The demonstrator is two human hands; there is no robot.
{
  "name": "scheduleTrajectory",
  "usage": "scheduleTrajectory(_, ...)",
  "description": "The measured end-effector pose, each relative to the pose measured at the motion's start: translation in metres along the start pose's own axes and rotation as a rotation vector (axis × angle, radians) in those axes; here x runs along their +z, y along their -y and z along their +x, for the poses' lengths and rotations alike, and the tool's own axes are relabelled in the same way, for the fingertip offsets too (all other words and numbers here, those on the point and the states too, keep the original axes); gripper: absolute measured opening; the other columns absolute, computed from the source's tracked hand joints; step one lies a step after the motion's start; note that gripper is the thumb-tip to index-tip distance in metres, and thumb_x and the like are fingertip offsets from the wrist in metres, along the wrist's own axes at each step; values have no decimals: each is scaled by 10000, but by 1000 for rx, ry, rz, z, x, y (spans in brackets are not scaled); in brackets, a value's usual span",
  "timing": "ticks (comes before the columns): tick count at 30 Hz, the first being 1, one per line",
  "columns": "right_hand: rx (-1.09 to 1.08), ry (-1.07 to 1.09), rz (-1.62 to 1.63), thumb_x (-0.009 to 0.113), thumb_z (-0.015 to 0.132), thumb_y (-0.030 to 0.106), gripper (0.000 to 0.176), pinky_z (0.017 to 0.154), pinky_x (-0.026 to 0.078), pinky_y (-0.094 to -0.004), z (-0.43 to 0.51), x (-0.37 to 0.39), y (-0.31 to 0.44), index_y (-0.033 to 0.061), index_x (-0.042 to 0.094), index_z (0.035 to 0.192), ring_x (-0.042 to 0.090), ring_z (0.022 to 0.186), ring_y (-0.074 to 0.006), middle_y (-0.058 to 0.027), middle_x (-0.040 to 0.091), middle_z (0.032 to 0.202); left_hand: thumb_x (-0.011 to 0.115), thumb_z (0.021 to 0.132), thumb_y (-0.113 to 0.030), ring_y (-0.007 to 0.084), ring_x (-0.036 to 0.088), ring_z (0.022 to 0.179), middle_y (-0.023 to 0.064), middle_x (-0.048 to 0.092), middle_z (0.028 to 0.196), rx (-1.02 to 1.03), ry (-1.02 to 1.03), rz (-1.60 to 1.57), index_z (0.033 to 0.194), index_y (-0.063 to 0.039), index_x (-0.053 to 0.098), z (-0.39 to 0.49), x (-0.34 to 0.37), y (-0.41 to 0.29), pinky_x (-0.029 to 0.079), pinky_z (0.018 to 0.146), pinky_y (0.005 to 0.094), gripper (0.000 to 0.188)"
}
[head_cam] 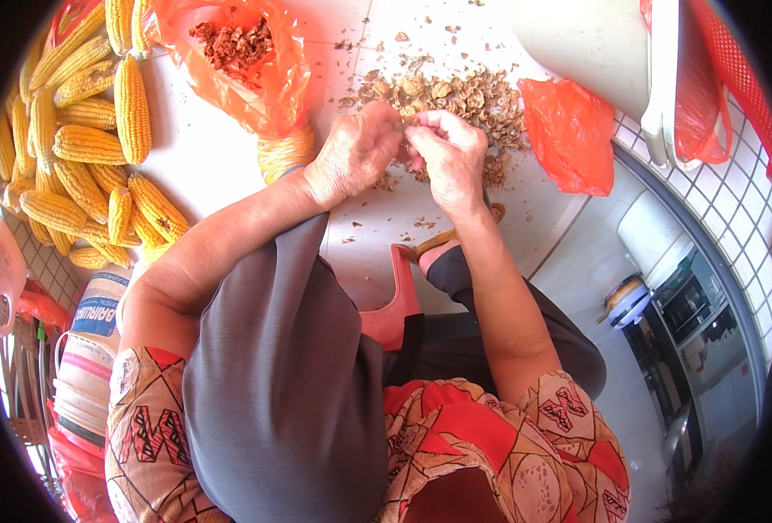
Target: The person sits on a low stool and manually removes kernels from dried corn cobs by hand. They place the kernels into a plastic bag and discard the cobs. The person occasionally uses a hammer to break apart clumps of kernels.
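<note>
My left hand (363, 153) and my right hand (451, 153) meet at the fingertips over the floor. Between them they pinch a small tan walnut piece (408, 120), partly covered by the fingers. Just beyond the hands spreads a heap of broken walnut shells (484, 98), with a few rounder walnuts (414, 85) among them. Up and to the left of my left hand, an orange-red plastic bag (275, 98) gapes, with reddish-looking walnut kernels (232, 49) inside. Right of the shell heap lies a crumpled red plastic bag (569, 140).
Yellow corn cobs (85, 144) are piled at the left, above a stack of plastic buckets (85, 372). A large pale container (588, 46) stands at the upper right. Beside my foot is a pink plastic stool (392, 314). Shell crumbs dot the white tiles (353, 229).
</note>
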State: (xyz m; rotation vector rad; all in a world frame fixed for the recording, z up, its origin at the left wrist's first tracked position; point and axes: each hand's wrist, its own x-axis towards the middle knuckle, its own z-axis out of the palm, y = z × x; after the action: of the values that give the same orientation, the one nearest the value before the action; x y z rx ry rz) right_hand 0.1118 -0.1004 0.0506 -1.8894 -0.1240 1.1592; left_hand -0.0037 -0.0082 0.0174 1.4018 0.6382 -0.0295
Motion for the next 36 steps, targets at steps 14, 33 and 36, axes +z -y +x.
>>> scheduleTrajectory(14,95,-64,153,583,809,40,127,427,380,-186,3,-12,-4,-54,622,884,515,518,-60,-59,607,687,471,883,-88,225,658,753,179,618,921,-261,-55,-724,1042,63,447,0,-1,0,527,710,304,221)
scheduleTrajectory(33,4,-14,60,617,741,12,82,471,421,-195,3,1,2,-38,631,804,525,574,-42,-28,603,668,511,870,-21,168,648,735,89,621,794,-157,-78,-575,994,37,516,0,7,1,526,674,276,136)
scheduleTrajectory(36,-44,-4,9,601,736,8,66,472,423,-196,2,1,5,-41,618,777,524,563,-45,-32,603,665,507,870,-18,151,644,736,75,616,782,-115,-69,-472,993,39,518,-3,5,-3,520,677,267,137)
